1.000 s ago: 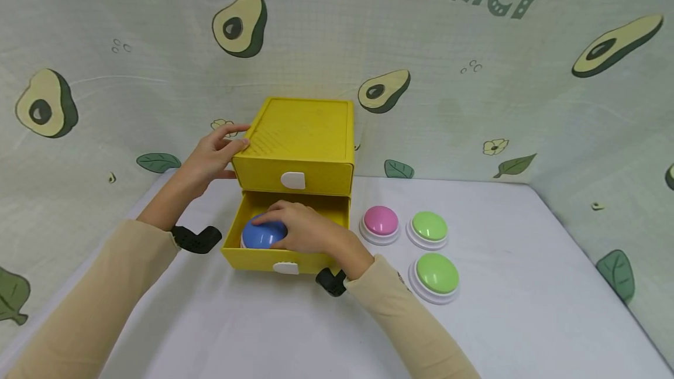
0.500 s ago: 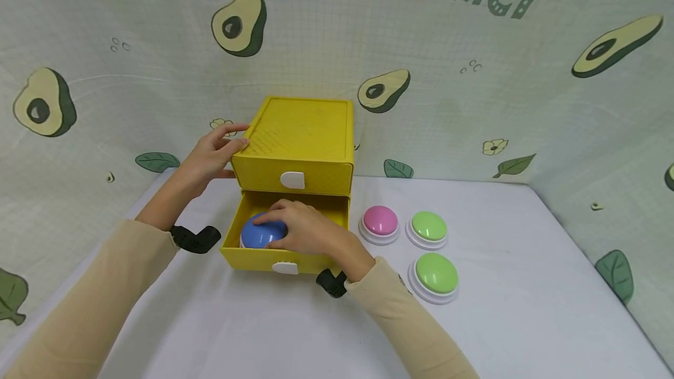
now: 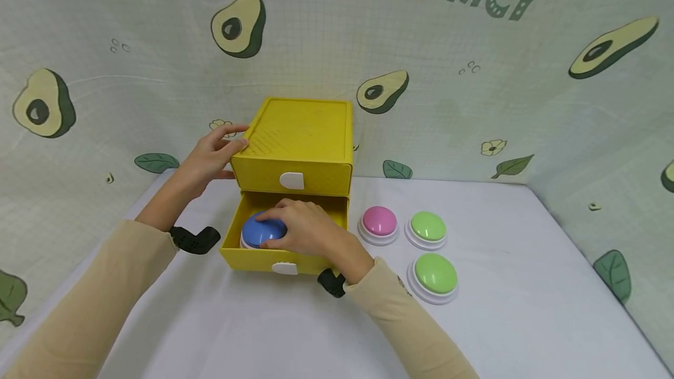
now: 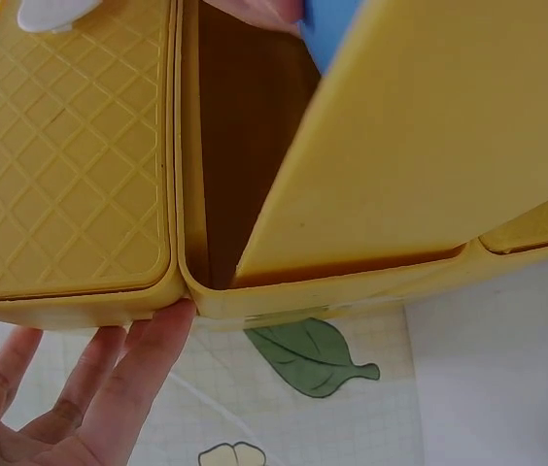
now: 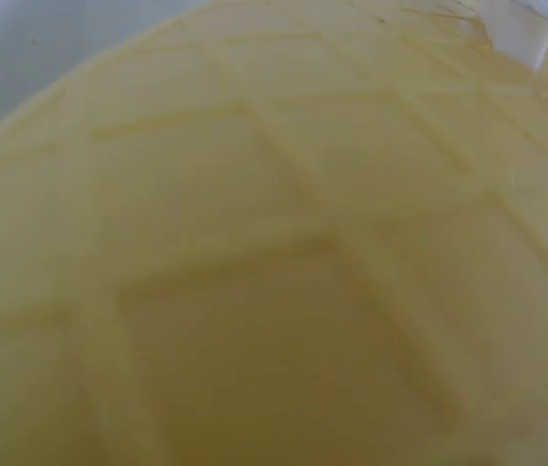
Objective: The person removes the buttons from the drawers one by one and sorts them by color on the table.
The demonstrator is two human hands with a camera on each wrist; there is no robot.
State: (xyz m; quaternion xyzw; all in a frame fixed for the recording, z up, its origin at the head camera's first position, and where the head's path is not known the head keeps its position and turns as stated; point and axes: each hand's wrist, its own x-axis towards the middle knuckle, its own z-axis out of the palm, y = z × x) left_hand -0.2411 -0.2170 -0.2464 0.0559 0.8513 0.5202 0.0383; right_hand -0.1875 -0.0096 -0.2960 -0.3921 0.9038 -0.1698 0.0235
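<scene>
The right hand cups the blue dome button inside the open lower drawer of the yellow drawer box. The button looks light, rigid and slick-topped, best taken by its rim; the left hand, fingers fairly straight, steadies the box's left side

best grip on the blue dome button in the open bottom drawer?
Probably from above, fingers and thumb spread across the white base rim of the blue dome button. The smooth, rounded dome gives little purchase higher up, and the walls of the open bottom drawer of the yellow plastic drawer box block a side approach. The right hand already wraps it this way; the left hand steadies the box.
</scene>
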